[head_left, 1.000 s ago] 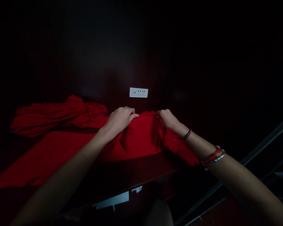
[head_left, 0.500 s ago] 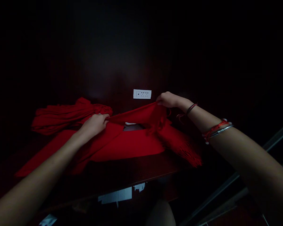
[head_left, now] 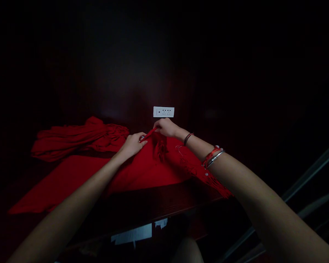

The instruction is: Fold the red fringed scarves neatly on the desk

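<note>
A red fringed scarf (head_left: pixel 150 168) lies partly spread on a dark wooden surface, its tassels toward the right. My left hand (head_left: pixel 133 145) pinches the raised edge of the scarf near the middle. Close by on the right, my right hand (head_left: pixel 166 127) is closed on the same edge a short way along. Between the two hands runs a short, bunched strip of the cloth, and fringe hangs below my right hand. Bracelets circle my right wrist and forearm.
A bunched red cloth (head_left: pixel 79 138) lies behind and left of the scarf. On the dark back wall is a white socket plate (head_left: pixel 163 111). The wooden surface's front edge (head_left: pixel 175 210) runs below the scarf, with pale papers (head_left: pixel 133 233) underneath. A knee (head_left: pixel 188 250) shows at the bottom.
My right hand has moved left and my left hand slightly right, so the stretched scarf edge between them is now short and bunched. The gap showing a pale object under the cloth is covered.
</note>
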Action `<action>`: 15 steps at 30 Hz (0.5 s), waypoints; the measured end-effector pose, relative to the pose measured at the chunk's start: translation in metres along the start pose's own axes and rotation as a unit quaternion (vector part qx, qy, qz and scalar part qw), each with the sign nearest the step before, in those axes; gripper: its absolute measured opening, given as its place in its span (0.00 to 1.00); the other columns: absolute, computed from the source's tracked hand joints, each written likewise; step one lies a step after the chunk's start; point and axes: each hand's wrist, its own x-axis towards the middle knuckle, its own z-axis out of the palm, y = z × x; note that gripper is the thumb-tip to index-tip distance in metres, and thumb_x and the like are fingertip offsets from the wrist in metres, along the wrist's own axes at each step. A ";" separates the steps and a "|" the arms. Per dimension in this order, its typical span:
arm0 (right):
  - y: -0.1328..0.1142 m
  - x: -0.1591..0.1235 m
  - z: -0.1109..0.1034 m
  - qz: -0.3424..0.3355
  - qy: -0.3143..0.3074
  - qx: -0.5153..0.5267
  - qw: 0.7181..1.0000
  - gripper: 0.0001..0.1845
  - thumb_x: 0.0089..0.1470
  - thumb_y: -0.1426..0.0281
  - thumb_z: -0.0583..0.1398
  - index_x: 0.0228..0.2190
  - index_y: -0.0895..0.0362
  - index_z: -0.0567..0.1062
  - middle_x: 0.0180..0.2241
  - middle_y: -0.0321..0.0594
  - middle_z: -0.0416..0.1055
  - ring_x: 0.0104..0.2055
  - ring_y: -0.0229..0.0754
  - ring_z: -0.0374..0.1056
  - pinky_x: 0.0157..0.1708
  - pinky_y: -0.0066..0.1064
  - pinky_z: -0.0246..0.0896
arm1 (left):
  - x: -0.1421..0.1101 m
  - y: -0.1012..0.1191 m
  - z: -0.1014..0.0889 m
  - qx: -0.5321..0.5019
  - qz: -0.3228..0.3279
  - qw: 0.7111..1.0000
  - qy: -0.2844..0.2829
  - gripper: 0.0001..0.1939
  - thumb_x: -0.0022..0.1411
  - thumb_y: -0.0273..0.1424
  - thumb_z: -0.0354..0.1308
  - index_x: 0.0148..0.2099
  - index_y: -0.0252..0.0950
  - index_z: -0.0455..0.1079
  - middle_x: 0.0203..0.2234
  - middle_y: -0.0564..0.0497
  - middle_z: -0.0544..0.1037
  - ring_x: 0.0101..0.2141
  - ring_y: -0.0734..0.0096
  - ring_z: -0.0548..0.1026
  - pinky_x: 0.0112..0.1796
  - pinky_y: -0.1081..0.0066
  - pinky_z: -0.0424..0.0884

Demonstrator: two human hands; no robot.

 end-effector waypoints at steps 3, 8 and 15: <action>0.010 -0.013 0.032 0.025 -0.033 -0.005 0.999 0.12 0.45 0.75 0.55 0.34 0.60 0.72 0.32 0.41 0.71 0.32 0.36 0.64 0.30 0.23 0.53 | -0.002 -0.028 0.012 -0.032 -0.032 0.998 -0.048 0.12 0.53 0.32 0.50 0.39 0.34 0.66 0.30 0.50 0.73 0.31 0.70 0.71 0.31 0.75 0.63; 0.035 -0.058 0.062 0.012 -0.152 0.014 0.988 0.12 0.43 0.73 0.58 0.35 0.59 0.73 0.33 0.39 0.71 0.33 0.37 0.65 0.31 0.23 0.54 | -0.020 -0.057 0.040 0.056 -0.082 0.988 -0.117 0.17 0.50 0.24 0.47 0.44 0.34 0.63 0.34 0.46 0.72 0.36 0.65 0.70 0.36 0.71 0.64; 0.052 -0.114 0.080 -0.080 -0.176 0.026 0.981 0.09 0.42 0.73 0.59 0.30 0.58 0.73 0.32 0.40 0.67 0.36 0.39 0.60 0.36 0.27 0.53 | -0.027 -0.021 0.037 0.056 0.180 0.969 -0.157 0.32 0.46 0.25 0.50 0.56 0.44 0.50 0.55 0.49 0.50 0.52 0.62 0.53 0.49 0.63 0.53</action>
